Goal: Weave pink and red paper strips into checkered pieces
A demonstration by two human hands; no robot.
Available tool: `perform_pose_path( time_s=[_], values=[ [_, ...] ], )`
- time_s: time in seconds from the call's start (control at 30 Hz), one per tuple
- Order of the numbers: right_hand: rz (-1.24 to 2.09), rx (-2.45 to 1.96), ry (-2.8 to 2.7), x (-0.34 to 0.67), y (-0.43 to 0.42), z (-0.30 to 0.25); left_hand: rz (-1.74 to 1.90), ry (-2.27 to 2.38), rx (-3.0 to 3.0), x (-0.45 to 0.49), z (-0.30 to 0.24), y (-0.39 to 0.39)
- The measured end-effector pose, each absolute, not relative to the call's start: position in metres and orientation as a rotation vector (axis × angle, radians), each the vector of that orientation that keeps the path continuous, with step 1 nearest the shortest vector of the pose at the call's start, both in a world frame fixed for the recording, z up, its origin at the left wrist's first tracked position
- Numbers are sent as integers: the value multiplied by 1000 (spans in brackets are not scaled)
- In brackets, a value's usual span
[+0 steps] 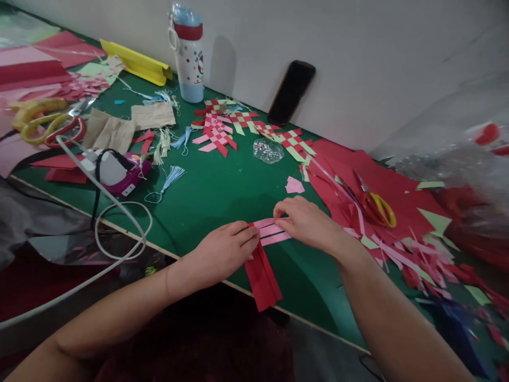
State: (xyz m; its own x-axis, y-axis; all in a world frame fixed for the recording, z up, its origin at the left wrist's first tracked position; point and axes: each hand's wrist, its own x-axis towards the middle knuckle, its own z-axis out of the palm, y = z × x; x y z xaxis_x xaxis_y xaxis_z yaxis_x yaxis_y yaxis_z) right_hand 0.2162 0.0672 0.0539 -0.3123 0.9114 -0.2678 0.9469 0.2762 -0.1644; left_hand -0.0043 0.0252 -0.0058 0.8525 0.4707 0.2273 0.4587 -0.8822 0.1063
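Observation:
My left hand (226,246) is closed at the corner where red paper strips (262,278) meet pink paper strips (268,232). The red strips hang down toward me, past the table's front edge. From that corner the pink strips run to the right, with dark slits between them. My right hand (308,220) pinches their right end between thumb and fingers. How the strips cross under my left fingertips is hidden. Just beyond my right hand lies a small pink paper scrap (294,185).
Woven paper fish (217,132), a dish of small beads (268,151) and tassels (170,179) lie on the green table (214,185). A bottle (191,63) and phone (291,91) stand by the wall. Scissors (377,208) rest on red paper at right. A white cable (131,228) loops at left.

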Motion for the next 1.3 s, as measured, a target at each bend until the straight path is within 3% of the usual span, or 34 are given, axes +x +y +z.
perform_pose_path(
  time_s=[0.6,0.73,1.0,1.3],
  values=[
    [-519,1867,2480,219,54,40,541,678,2748,-12,0,36],
    [-559,1847,2584,223,49,45,653,960,2483,-16,12,53],
    [-674,2024,2713,226,42,47,355,1031,2168,1,32,70],
    [-761,2136,2725,233,40,38,356,1154,2100,12,27,69]
  ],
)
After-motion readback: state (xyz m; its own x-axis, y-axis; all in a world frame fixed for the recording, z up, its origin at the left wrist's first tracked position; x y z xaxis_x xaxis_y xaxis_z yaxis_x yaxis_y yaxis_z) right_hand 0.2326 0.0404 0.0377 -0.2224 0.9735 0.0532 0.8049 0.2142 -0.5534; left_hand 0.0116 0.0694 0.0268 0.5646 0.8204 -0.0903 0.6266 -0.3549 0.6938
